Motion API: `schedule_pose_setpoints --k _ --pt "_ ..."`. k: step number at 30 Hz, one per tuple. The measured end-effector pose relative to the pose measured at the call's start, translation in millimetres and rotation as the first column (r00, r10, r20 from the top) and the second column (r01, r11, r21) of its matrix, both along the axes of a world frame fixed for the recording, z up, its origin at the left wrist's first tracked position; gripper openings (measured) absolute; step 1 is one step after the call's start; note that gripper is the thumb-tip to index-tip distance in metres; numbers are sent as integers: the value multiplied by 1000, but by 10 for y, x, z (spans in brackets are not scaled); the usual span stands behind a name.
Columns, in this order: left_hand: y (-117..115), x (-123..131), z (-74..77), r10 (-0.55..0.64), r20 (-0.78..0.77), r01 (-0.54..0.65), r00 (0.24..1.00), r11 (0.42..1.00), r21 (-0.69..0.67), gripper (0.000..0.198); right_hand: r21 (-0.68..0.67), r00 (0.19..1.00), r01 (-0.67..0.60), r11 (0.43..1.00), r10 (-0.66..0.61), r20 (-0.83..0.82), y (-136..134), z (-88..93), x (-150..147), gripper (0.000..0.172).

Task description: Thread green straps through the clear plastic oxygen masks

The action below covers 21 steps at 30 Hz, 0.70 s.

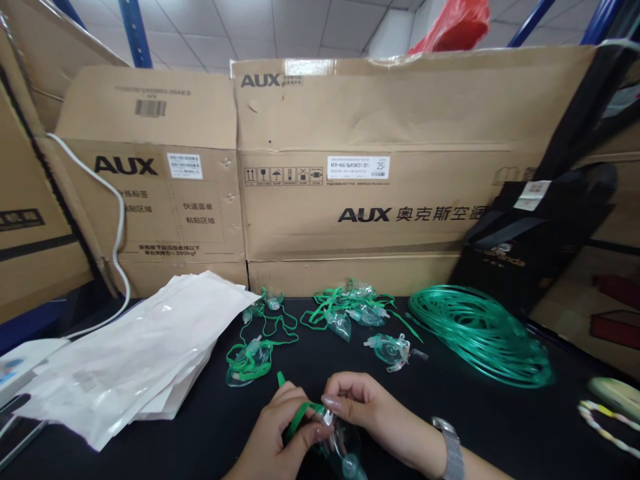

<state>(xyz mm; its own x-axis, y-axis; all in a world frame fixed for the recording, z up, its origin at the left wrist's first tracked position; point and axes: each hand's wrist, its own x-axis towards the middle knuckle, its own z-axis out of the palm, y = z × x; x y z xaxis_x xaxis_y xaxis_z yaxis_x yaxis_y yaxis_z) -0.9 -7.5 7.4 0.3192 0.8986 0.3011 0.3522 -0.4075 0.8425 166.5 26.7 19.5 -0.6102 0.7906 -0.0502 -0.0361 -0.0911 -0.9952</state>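
A clear green oxygen mask is at the bottom middle, held low over the black table. My left hand is closed on its edge, with the flat green elastic strap looping over the fingers. From the other side, my right hand pinches the mask's rim by the shiny nose clip, thumb against finger. The strap's exact path between the fingertips is hidden. Just beyond my hands lie a mask with green strap and a mask without a visible strap.
More strapped masks lie in a tangle at the back. Coiled green tubing sits to the right, a stack of white plastic bags to the left. Cardboard boxes wall off the table's rear. A beaded bracelet lies at far right.
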Motion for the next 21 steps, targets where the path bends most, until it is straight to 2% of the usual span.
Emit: schedule_pose_setpoints --k 9,13,21 --pt "-1 -4 14 -42 5 43 999 998 -37 21 2 1000 -22 1000 22 16 15 28 14 30" --pt "-1 0 7 -43 -6 43 999 998 -44 23 -61 999 -34 998 32 -31 16 1 17 30" --pt "-3 6 18 -43 -4 43 999 999 -7 28 -78 999 -33 996 30 -39 -3 24 11 30"
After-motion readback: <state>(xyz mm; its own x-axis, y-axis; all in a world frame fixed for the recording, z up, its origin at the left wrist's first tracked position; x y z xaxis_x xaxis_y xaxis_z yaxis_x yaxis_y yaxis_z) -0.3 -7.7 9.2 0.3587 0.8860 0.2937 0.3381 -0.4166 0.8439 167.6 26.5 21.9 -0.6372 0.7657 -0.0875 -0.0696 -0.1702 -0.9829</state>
